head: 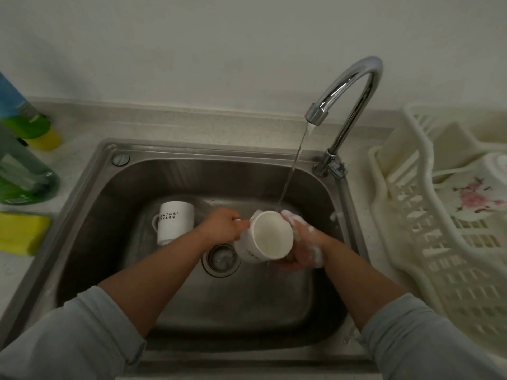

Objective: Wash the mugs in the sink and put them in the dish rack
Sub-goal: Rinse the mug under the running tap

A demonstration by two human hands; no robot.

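Two grey sleeves (82,338) are pushed up the forearms, which reach into a stainless steel sink (90,215). The left hand (222,226) has its fingers curled round the handle of a white mug (271,237), gripping it. The right hand (304,245), covered in soap foam, wraps round the opposite side of the same mug, fingertips up by the rim. Held between both hands above the sink floor, the mug is tilted with its open mouth facing up and toward the camera. A stream of water (293,165) meets its rim just by the right fingertips.

Just below the left hand lies the drain strainer (220,257). Left of the left hand, a second white mug (174,222) with dark lettering lies tipped on the sink floor, handle to the left.

Beyond the right hand, the chrome tap (354,86) arches over the basin. Well to the right of that hand, a cream plastic dish rack (439,242) sits on the table and holds a white flower-patterned dish (472,198). Far left of the left hand, the table (82,124) carries a yellow sponge (22,233) and green bottles (24,176).
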